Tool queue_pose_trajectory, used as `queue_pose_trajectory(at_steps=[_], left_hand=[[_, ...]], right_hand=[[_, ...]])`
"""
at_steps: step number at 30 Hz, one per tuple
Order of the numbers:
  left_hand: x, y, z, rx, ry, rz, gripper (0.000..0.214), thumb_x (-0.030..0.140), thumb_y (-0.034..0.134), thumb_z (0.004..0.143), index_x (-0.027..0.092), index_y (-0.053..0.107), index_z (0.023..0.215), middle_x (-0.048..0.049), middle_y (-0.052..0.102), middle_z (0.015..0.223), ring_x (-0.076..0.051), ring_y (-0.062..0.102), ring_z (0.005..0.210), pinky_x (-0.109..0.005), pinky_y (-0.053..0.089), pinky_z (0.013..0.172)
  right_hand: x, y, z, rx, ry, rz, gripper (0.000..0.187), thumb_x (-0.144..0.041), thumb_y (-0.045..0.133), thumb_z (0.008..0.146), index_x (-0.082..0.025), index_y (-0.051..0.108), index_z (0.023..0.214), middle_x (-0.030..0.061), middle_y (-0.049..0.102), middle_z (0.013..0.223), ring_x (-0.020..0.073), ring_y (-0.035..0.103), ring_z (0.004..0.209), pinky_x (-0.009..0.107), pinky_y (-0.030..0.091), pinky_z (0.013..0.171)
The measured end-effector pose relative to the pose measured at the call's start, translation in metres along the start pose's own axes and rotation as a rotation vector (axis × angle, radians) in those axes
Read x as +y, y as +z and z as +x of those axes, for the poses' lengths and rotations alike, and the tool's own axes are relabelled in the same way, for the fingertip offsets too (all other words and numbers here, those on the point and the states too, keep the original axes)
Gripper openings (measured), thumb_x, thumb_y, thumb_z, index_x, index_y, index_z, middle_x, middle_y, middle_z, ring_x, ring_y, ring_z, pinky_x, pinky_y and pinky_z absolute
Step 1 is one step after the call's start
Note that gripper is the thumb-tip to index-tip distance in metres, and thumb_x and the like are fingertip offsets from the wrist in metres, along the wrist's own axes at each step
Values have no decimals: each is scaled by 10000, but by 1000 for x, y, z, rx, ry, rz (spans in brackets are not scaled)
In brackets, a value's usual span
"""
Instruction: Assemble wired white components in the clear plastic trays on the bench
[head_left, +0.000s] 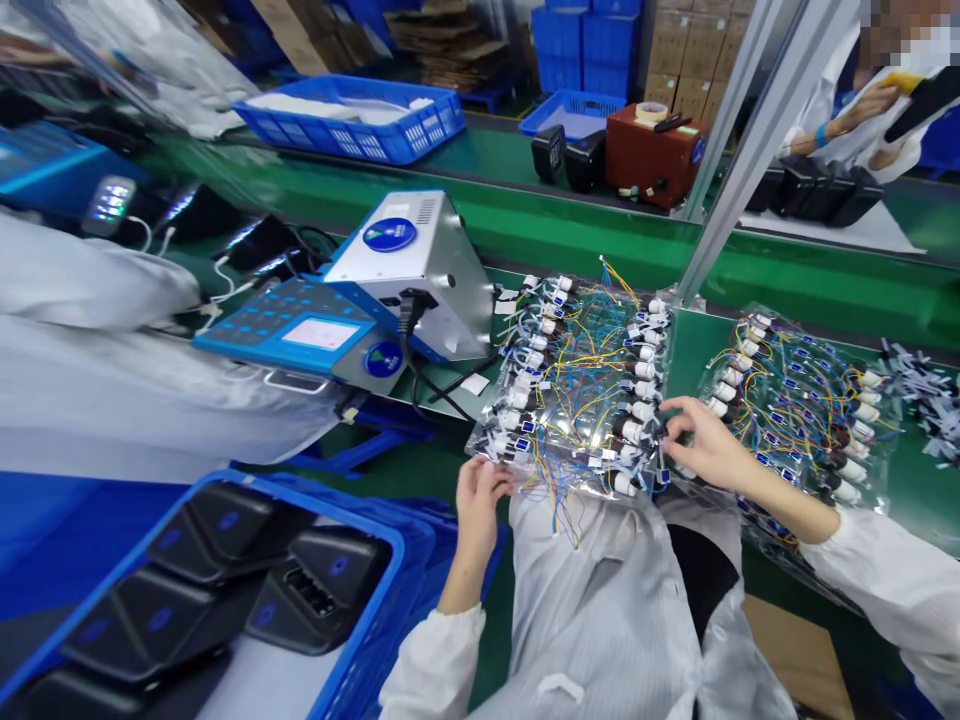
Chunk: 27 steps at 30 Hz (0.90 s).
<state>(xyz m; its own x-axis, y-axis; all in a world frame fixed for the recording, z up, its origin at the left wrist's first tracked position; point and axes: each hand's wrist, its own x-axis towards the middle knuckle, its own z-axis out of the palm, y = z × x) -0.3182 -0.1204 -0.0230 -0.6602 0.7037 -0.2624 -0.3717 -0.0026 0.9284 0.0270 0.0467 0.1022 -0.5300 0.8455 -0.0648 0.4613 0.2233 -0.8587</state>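
A clear plastic tray (581, 432) lies at the bench's front edge, its near side over my lap. Along both its sides sit white-and-black cylindrical parts (646, 390) with small blue labels, and thin yellow, blue and red wires (596, 355) tangle between the rows. My left hand (480, 490) has its fingers closed at the tray's near left corner. At the right edge, my right hand (705, 442) pinches the tray's side beside the white parts. Fingertips of both hands are partly hidden.
Right of it lies a second tray of wired parts (795, 400), then a pile of small white pieces (926, 395). A silver-and-blue machine (427, 270) stands left. A blue crate (397, 560) holds black housings (217, 530). Co-workers' sleeves (135, 380) show left; another person (855, 110) works opposite.
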Motion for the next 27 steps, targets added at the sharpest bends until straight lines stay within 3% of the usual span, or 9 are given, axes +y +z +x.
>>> queue_pose_trajectory(at_steps=[3,6,8,10,12,14,20,24,27], left_hand=[[8,-6,-7,164,165,-38,351,438,836,833,226,605,989,53,567,763,-95,563,603,-198,446,540],[18,1,-17,231,293,-44,314,364,834,825,226,587,961,53,533,737,-109,523,619,-227,448,586],[29,11,-21,227,393,-41,279,312,817,831,221,590,966,40,551,748,-124,525,636,-254,456,612],[44,22,-21,224,519,-55,268,294,801,828,222,588,974,39,561,775,-127,529,658,-264,463,636],[64,33,-15,206,647,-34,261,308,789,828,217,591,972,38,575,819,-127,545,683,-270,475,658],[86,43,-5,134,701,91,215,321,766,867,204,622,977,18,614,875,-134,592,732,-278,499,693],[132,83,46,-230,511,621,277,401,678,962,204,692,1156,-100,734,1204,-238,710,1069,-373,573,939],[132,105,86,-275,422,885,483,491,649,958,204,651,1346,-156,690,1389,-296,700,1182,-450,559,1016],[124,108,112,-286,378,968,558,499,609,978,178,605,1435,-191,663,1454,-328,678,1276,-476,541,1071]], right_hand=[[-9,-3,4,66,83,256,367,-315,789,798,-327,621,1124,-53,712,740,215,701,743,458,623,870],[-20,1,11,71,222,573,267,-374,838,790,-290,660,971,-43,692,699,170,675,633,314,595,607],[-27,7,15,74,324,767,259,-397,866,772,-272,690,915,-17,730,750,180,728,691,325,632,655],[-33,13,17,55,380,876,271,-390,894,740,-256,739,916,30,792,905,219,784,897,384,659,879],[-35,15,17,-17,393,894,304,-387,899,737,-235,778,972,71,808,1085,252,763,1109,415,592,1075],[-33,14,14,-81,373,822,341,-411,876,775,-219,782,1041,87,796,1164,256,733,1172,424,558,1112],[-21,0,5,-204,212,488,489,-457,819,848,-244,724,1278,54,752,999,201,703,896,347,583,802],[-25,2,4,-344,126,411,465,-463,806,874,-247,758,1283,69,743,1032,204,707,907,370,581,882],[-28,5,7,-293,185,587,508,-474,818,873,-248,721,1317,88,778,1095,234,739,1031,413,563,1019]])
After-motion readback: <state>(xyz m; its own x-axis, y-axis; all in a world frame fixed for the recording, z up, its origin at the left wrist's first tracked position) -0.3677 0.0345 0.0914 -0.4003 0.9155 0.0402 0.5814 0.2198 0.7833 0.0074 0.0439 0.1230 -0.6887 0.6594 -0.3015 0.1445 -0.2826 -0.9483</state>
